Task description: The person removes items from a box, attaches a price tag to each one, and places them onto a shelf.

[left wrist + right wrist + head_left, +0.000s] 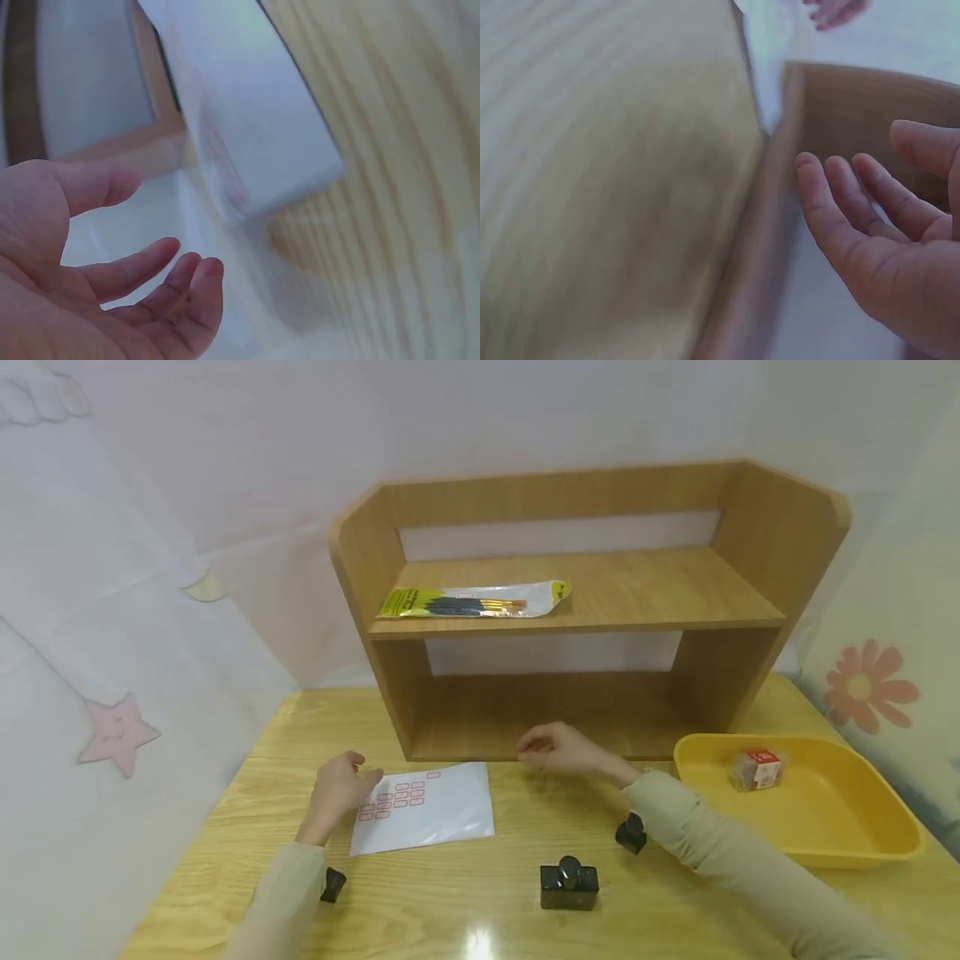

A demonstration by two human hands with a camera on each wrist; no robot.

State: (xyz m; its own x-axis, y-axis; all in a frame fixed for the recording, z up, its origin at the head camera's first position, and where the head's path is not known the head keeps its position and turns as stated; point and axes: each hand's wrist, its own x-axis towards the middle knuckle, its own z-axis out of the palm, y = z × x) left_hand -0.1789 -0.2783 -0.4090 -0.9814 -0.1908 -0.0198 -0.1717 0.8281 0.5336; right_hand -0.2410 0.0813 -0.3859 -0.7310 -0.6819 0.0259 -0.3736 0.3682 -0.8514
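Above a wood-grained table [427, 893] before a pale backdrop [225, 468], left hand [340, 792] and right hand [564, 749] loosely unclenched.

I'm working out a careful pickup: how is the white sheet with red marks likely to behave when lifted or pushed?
The white sheet would probably bend when lifted, since it looks thin and its right edge is slightly curved. It is likely light, showing little thickness. Pushed, it may slide, as the tabletop shows a glossy reflection.
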